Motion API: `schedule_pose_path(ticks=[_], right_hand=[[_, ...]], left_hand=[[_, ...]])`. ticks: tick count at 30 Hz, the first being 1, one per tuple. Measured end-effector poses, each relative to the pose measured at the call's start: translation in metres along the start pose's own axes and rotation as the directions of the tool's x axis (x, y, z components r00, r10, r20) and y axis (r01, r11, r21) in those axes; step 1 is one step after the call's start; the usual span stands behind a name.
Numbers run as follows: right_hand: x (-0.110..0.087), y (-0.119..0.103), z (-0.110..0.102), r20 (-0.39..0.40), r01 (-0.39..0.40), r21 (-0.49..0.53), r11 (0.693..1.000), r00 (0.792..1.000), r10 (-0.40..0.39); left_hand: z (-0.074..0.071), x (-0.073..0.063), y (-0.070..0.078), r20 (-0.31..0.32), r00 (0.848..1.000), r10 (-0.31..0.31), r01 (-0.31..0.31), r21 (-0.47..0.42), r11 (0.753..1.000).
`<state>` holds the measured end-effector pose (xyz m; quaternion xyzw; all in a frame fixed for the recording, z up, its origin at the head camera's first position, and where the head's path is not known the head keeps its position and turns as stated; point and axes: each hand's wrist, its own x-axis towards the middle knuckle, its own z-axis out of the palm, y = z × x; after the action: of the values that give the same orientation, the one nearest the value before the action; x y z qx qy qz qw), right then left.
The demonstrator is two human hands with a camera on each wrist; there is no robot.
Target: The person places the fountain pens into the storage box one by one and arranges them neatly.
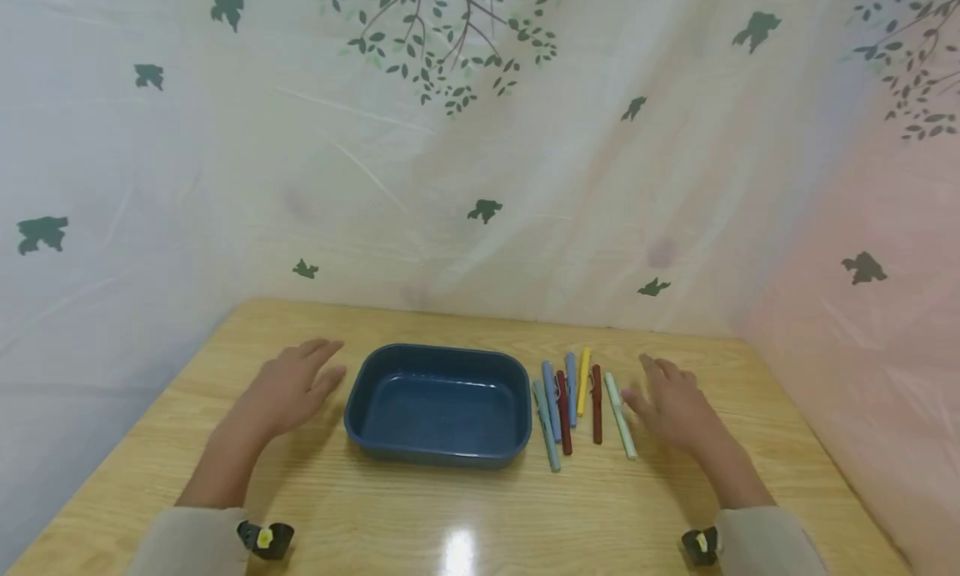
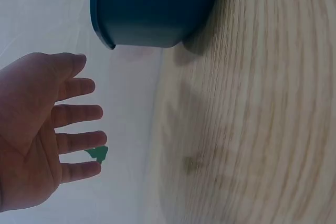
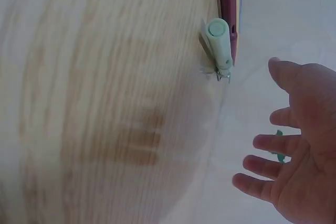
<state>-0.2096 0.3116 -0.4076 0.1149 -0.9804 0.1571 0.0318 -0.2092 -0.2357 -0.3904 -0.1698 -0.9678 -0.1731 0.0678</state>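
A dark blue rectangular basin (image 1: 442, 455) stands on the wooden table, its inside bare. My left hand (image 1: 288, 391) is held just left of it, fingers spread and holding nothing; in the left wrist view the palm (image 2: 26, 129) faces the basin's side (image 2: 152, 19). Right of the basin lies a loose group of pens: a teal pen (image 1: 547, 426), two blue pens (image 1: 572, 390), two dark red pens (image 1: 597, 405), a yellow pen (image 1: 584, 382) and a pale green pen (image 1: 621, 416). My right hand (image 1: 678, 405), fingers extended and holding nothing, is beside the pale green pen.
The light wood table (image 1: 360, 518) reaches back to a pale hanging cloth (image 1: 375, 184) printed with green birds and leafy branches. A pinkish stretch of cloth (image 1: 885, 376) borders the table's right side. Dark bands (image 1: 266, 540) with yellow marks sit at both sleeve cuffs.
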Motion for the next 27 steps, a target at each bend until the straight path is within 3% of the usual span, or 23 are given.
schedule_pose_path(ticks=[10, 23, 27], right_hand=[[0.005, -0.012, 0.008, 0.071, -0.005, -0.034, 0.999, 0.997, 0.007], [0.011, -0.015, 0.018, 0.106, 0.056, 0.035, 0.998, 0.993, -0.059], [0.012, -0.014, 0.019, 0.114, 0.048, 0.06, 0.997, 0.992, -0.055]], left_hand=[[0.01, 0.016, 0.004, 0.036, 0.999, 0.02, -0.016, -0.112, 0.994], [0.017, 0.038, 0.008, 0.043, 0.999, 0.028, -0.018, -0.212, 0.977], [0.019, 0.044, 0.007, 0.051, 0.999, 0.013, 0.002, -0.278, 0.961]])
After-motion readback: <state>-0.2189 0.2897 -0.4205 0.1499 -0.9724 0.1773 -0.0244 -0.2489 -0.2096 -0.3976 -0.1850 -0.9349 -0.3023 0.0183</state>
